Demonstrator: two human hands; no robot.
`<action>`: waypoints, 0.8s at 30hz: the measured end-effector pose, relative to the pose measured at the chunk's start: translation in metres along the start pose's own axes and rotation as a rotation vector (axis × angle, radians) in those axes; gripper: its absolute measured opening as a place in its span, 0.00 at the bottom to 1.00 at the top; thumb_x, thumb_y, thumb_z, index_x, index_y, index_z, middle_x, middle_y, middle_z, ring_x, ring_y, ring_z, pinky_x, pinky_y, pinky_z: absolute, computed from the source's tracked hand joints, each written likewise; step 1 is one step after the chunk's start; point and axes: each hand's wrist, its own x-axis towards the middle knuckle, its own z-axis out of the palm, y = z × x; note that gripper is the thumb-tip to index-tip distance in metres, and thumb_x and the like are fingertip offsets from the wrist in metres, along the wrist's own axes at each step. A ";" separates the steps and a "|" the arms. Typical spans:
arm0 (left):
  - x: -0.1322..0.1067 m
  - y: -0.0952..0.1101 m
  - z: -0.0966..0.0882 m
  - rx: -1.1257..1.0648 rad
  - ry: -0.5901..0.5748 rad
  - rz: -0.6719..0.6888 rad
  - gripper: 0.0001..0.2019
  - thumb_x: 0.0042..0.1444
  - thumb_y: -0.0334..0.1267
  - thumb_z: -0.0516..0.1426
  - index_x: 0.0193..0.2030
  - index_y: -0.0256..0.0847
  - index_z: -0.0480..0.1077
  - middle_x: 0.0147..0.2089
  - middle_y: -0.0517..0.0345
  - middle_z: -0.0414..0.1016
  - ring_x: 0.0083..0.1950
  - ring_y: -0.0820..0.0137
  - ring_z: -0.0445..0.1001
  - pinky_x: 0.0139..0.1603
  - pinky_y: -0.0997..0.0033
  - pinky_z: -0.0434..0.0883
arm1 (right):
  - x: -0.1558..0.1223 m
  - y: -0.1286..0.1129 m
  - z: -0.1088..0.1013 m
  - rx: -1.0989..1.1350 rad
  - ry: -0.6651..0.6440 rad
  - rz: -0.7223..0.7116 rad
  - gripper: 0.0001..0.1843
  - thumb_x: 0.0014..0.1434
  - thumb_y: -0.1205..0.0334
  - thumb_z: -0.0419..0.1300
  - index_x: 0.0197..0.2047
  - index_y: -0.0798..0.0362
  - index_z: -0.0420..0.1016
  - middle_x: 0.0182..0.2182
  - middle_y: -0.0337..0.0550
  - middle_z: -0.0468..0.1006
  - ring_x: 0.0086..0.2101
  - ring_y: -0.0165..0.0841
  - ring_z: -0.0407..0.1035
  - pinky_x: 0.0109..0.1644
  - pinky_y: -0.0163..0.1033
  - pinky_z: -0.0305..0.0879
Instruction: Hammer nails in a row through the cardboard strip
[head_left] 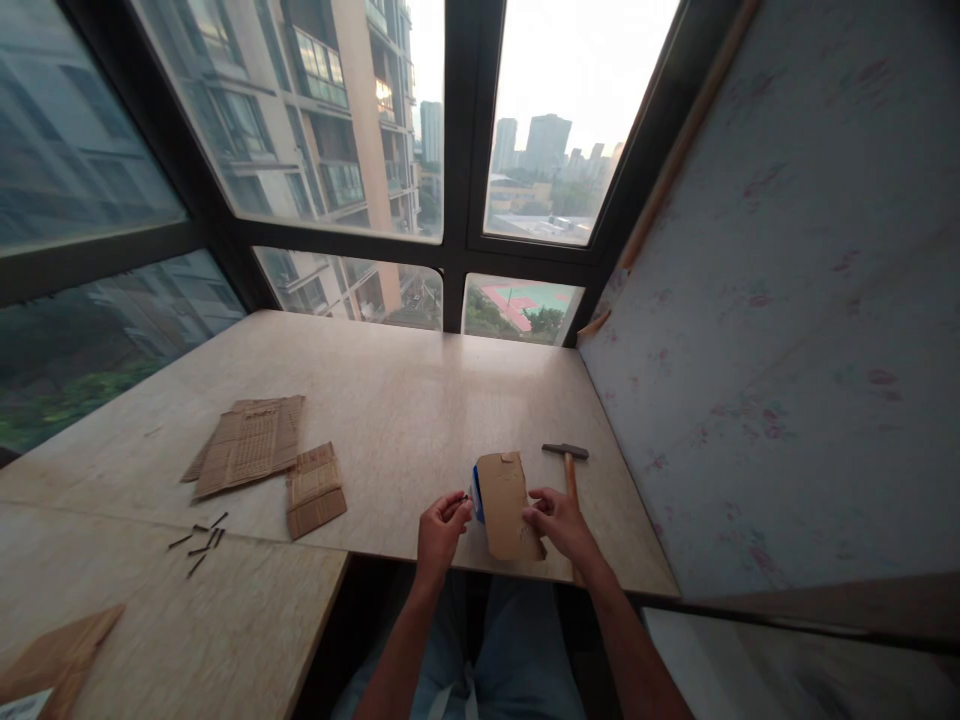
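Observation:
A piece of brown cardboard [508,508] is held tilted up over the table's front edge, with a blue and white printed part [477,496] showing along its left side. My right hand [556,520] grips its right edge between thumb and fingers. Close to the left side, my left hand [445,522] is pinched closed, and a small dark thing like a nail shows at the fingertips. Behind my right hand lies a hammer [568,452] with a dark head and a wooden handle, partly hidden by the forearm.
Several dark nails [199,545] lie scattered on the pale stone-look tabletop [405,400]. Flattened cardboard pieces [251,445] and a smaller one [316,490] rest further back. More cardboard [64,655] is at the bottom left. Windows and a papered wall [787,300] bound the table.

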 end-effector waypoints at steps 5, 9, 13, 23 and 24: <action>0.006 -0.002 0.000 0.008 0.004 0.022 0.21 0.43 0.41 0.67 0.43 0.32 0.75 0.40 0.43 0.81 0.36 0.64 0.79 0.29 0.73 0.73 | 0.001 0.003 0.006 -0.003 -0.055 -0.034 0.19 0.51 0.55 0.59 0.43 0.57 0.74 0.27 0.41 0.80 0.27 0.37 0.76 0.27 0.38 0.71; 0.009 0.001 0.003 0.008 -0.002 0.027 0.21 0.43 0.40 0.67 0.44 0.31 0.75 0.42 0.42 0.81 0.38 0.64 0.79 0.29 0.74 0.73 | 0.000 -0.004 0.001 -0.142 0.039 -0.109 0.15 0.54 0.54 0.59 0.40 0.55 0.76 0.27 0.43 0.78 0.29 0.38 0.75 0.33 0.42 0.71; 0.008 0.003 0.006 0.004 -0.004 0.034 0.21 0.43 0.40 0.67 0.44 0.32 0.75 0.42 0.42 0.81 0.39 0.62 0.80 0.29 0.74 0.73 | 0.000 -0.020 -0.007 -0.286 0.118 -0.224 0.18 0.59 0.54 0.57 0.48 0.54 0.76 0.40 0.53 0.78 0.41 0.45 0.74 0.47 0.51 0.68; 0.008 0.002 0.009 -0.011 0.007 0.035 0.20 0.41 0.40 0.68 0.42 0.33 0.75 0.40 0.43 0.81 0.39 0.61 0.80 0.31 0.72 0.74 | 0.029 -0.040 0.016 -0.680 -0.050 -0.645 0.16 0.60 0.55 0.62 0.51 0.47 0.77 0.68 0.53 0.54 0.65 0.50 0.47 0.64 0.60 0.48; 0.007 0.002 0.008 -0.012 0.012 0.036 0.20 0.40 0.40 0.68 0.42 0.33 0.75 0.40 0.43 0.81 0.39 0.61 0.80 0.31 0.72 0.74 | 0.031 -0.039 0.017 -0.672 -0.058 -0.637 0.16 0.60 0.55 0.62 0.51 0.47 0.77 0.67 0.53 0.55 0.66 0.50 0.47 0.64 0.61 0.47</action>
